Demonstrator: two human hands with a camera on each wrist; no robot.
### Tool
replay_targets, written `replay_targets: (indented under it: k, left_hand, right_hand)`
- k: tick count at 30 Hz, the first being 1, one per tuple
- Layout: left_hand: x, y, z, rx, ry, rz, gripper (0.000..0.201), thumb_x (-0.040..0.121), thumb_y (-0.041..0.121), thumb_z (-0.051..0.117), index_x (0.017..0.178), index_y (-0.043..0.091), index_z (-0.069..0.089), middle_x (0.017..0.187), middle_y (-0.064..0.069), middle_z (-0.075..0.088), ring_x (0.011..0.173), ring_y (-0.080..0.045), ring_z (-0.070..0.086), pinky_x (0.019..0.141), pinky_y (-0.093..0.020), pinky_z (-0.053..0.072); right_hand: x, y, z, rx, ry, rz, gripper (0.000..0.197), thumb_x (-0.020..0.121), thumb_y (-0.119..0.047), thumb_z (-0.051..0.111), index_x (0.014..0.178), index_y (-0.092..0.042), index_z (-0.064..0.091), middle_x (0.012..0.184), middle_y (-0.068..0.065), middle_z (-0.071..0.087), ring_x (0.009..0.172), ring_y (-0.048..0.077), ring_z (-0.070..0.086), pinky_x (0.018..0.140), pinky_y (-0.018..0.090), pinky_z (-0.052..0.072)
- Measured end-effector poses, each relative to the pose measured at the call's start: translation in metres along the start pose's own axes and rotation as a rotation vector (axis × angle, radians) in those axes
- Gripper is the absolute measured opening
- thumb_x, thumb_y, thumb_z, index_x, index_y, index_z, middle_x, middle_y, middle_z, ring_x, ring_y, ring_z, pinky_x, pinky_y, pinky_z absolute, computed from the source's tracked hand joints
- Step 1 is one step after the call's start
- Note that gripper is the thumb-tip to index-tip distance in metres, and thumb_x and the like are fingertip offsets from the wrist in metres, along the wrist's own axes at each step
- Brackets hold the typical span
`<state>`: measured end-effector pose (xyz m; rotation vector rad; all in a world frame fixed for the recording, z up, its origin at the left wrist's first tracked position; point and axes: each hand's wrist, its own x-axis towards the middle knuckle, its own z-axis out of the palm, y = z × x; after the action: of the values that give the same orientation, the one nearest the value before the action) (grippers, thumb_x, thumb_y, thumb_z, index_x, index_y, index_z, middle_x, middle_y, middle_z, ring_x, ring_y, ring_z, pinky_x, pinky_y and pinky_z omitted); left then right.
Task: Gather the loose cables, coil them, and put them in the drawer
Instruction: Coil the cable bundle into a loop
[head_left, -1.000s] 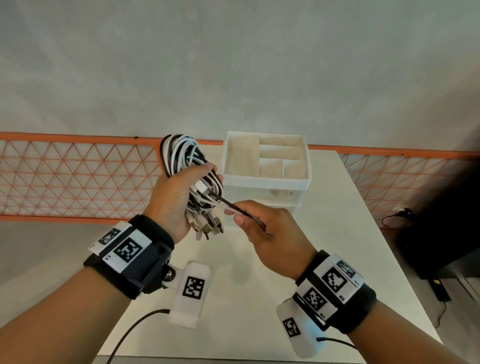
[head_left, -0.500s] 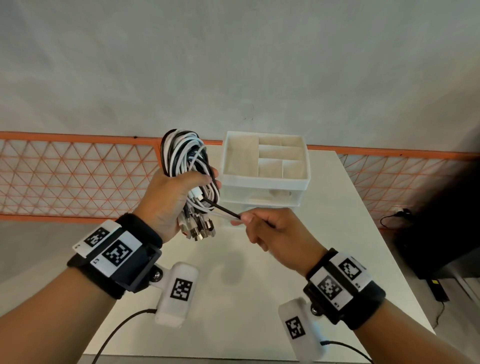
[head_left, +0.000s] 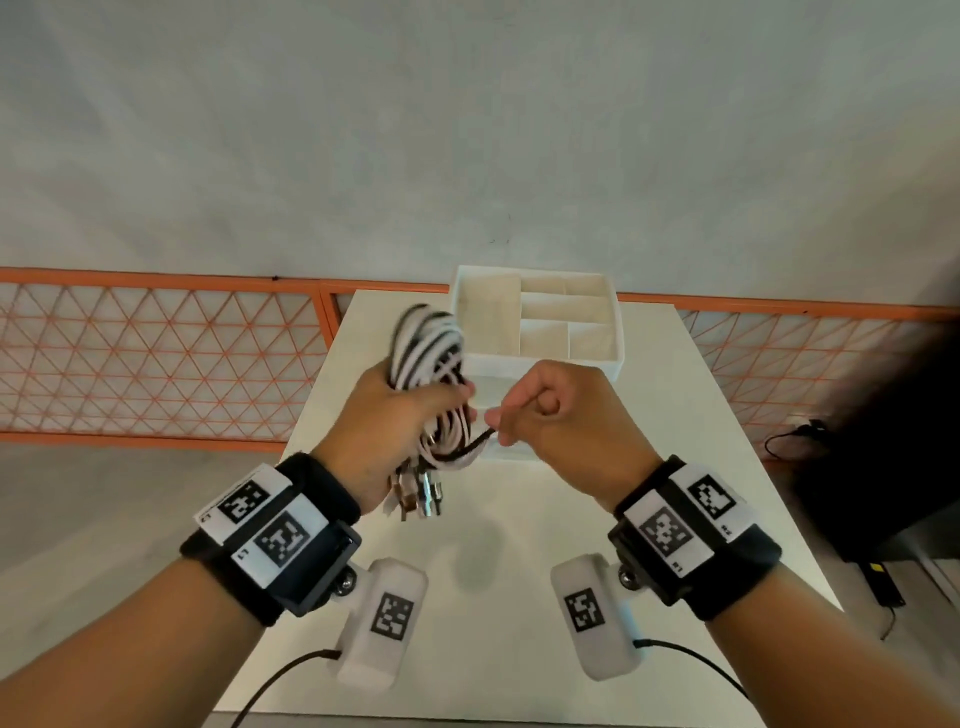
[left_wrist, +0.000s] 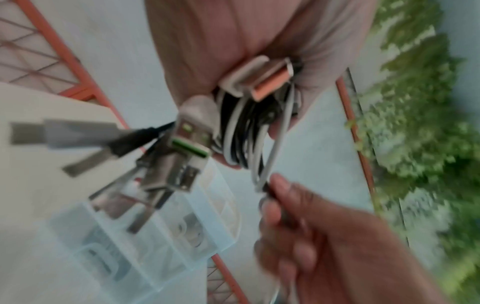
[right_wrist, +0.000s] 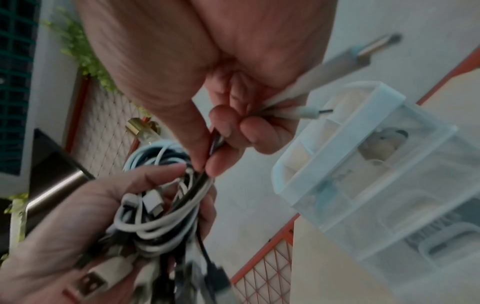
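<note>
- Above the desk (head_left: 519, 597), a bundle of black and white cables (head_left: 431, 353) is held upright in the left hand (head_left: 395, 421), whose fingers are curled round its middle, presumably so that the loops cannot spring apart.
- Below that fist, the plugs (head_left: 421, 493) hang loose in a cluster (several metal USB ends are seen in the left wrist view), which suggests the ends were left free while the coiling was done.
- Just beside the bundle, a dark cable end (head_left: 480, 436) is pinched between thumb and forefinger of the right hand (head_left: 566, 421), the other fingers being clenched; a white plug also appears to be trapped in that palm in the right wrist view.
- That end is judged to be drawn round the bundle's waist as a tie, a step not yet finished.
- Behind both hands, the translucent drawer unit (head_left: 540, 358) stands on the desk with its divided top tray uncovered; the drawers beneath look shut, and one must be opened before the bundle can be stowed.
- If the pinch slips, the wrap is likely to loosen.
</note>
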<state>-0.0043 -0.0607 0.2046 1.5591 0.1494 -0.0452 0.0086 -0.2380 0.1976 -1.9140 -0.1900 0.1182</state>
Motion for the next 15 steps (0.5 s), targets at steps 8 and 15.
replay_targets:
  k: [8,15]
  left_hand:
    - [-0.004,0.011,-0.002,0.116,-0.12,0.007,0.023,0.082,-0.001,0.071,0.1,0.014,0.068,0.09,-0.01,0.076,0.088,-0.024,0.073,0.078,-0.036,0.059]
    - [-0.005,0.01,0.002,0.389,-0.146,0.118,0.035,0.082,-0.002,0.066,0.103,0.025,0.061,0.092,-0.006,0.073,0.083,-0.018,0.07,0.07,-0.032,0.057]
  right_hand:
    - [-0.002,-0.001,0.013,-0.037,0.058,0.091,0.02,0.08,-0.021,0.082,0.088,-0.018,0.064,0.072,0.005,0.076,0.054,0.009,0.062,0.055,0.029,0.052]
    - [-0.002,-0.013,0.005,0.26,-0.06,0.274,0.018,0.081,0.008,0.073,0.094,0.001,0.064,0.074,0.025,0.067,0.054,0.021,0.06,0.053,0.031,0.05]
